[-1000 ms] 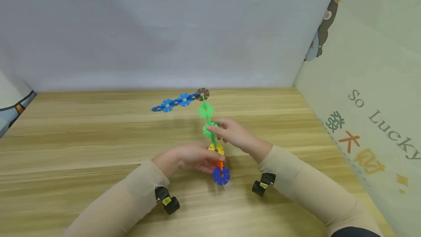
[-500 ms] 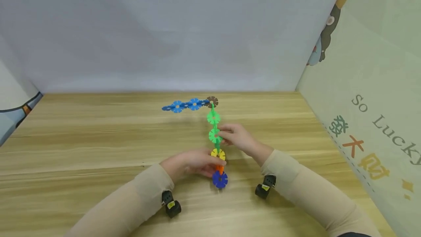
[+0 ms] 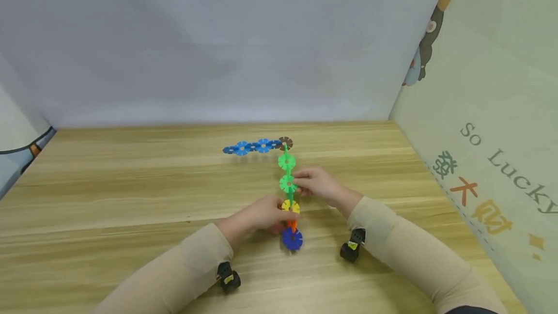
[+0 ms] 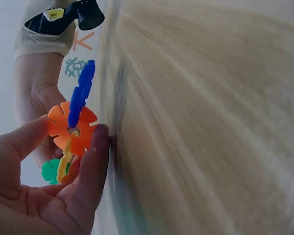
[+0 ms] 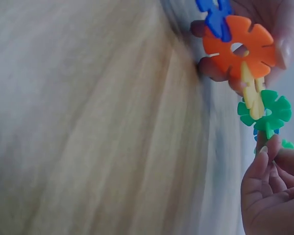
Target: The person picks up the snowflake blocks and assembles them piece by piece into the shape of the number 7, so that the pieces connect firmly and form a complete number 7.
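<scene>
A chain of slotted, flower-shaped plastic discs runs away from me in the head view. At its near end is a dark blue disc (image 3: 297, 243), followed by an orange disc (image 5: 258, 34), a yellow disc (image 3: 286, 205) and several green discs (image 3: 283, 184). My left hand (image 3: 266, 214) pinches the orange disc between thumb and fingers, as the left wrist view shows. With thumb and fingertips, my right hand (image 3: 321, 185) pinches a green disc farther along. Beyond it, a brown disc (image 3: 289, 141) forms a corner, and several light blue discs (image 3: 239, 149) branch off leftward.
The wood-grain table (image 3: 113, 178) lies beneath both hands. A pale wall (image 3: 218, 52) rises at its far edge, and a printed panel (image 3: 492, 110) borders the right side. Each wrist bears a small black camera, such as the left one (image 3: 229, 277).
The chain's far end has come nearer and shifted right, and the light blue branch lies more level. My right hand has shifted slightly nearer and now pinches the green disc at its edge.
</scene>
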`<state>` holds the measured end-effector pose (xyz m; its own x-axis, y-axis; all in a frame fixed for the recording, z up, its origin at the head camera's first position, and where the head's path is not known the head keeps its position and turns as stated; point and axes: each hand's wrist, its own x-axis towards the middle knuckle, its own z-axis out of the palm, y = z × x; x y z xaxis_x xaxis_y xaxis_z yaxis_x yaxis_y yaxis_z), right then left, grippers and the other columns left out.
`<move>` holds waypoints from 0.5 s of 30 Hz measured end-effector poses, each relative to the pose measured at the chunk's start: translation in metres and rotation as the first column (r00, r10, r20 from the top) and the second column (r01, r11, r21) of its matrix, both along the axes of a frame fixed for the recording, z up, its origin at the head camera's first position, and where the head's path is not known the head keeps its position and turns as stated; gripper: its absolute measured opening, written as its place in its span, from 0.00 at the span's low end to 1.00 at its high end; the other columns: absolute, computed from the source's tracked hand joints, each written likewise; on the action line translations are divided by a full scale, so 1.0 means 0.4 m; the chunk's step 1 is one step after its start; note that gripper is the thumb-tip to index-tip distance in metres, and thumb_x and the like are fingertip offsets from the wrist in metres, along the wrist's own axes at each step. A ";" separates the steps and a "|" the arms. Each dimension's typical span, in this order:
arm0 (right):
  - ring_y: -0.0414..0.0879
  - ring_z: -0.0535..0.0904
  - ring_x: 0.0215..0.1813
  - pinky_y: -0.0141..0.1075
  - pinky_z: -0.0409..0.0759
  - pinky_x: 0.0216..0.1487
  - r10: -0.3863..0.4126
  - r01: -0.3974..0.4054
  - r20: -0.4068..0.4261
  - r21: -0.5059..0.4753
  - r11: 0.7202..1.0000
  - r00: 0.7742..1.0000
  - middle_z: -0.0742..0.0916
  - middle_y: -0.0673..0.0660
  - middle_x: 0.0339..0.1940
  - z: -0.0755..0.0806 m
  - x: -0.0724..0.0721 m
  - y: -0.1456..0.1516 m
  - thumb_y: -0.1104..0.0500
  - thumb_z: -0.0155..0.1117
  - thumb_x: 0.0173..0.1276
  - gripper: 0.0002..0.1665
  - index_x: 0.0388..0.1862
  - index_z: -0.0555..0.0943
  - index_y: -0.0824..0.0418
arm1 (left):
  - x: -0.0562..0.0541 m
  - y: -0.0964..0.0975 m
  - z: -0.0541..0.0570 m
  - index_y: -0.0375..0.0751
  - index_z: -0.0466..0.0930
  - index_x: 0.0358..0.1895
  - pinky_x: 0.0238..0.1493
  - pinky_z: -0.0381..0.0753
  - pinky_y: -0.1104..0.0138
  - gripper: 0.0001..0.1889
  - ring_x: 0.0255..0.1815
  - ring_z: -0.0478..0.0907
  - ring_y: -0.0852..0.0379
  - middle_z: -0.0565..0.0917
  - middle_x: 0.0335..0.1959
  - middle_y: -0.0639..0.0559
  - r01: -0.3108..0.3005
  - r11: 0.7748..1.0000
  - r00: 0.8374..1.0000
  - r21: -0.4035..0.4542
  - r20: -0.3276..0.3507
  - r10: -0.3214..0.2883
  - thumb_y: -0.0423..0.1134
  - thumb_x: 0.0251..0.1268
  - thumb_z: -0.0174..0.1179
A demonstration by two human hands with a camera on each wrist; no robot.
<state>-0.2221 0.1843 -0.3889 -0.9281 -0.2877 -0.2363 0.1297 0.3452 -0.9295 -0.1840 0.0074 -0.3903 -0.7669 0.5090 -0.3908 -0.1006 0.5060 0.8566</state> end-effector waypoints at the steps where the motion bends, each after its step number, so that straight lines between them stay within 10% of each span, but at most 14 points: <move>1: 0.39 0.76 0.29 0.31 0.78 0.35 0.004 -0.004 0.002 -0.002 1.000 1.000 0.81 0.54 0.27 -0.003 -0.003 0.001 0.67 0.54 0.69 0.19 0.56 0.72 0.76 | -0.001 0.000 0.001 0.33 0.75 0.36 0.26 0.80 0.66 0.14 0.23 0.79 0.56 0.81 0.27 0.47 0.005 1.000 1.000 0.001 -0.013 -0.005 0.42 0.59 0.63; 15: 0.40 0.76 0.31 0.32 0.79 0.37 0.007 -0.012 0.114 0.036 0.999 0.993 0.82 0.56 0.33 -0.025 -0.013 0.011 0.65 0.54 0.69 0.21 0.59 0.71 0.74 | -0.005 -0.002 0.011 0.36 0.73 0.30 0.24 0.79 0.66 0.14 0.22 0.78 0.56 0.80 0.24 0.48 0.068 0.996 0.992 -0.060 -0.099 -0.074 0.44 0.60 0.63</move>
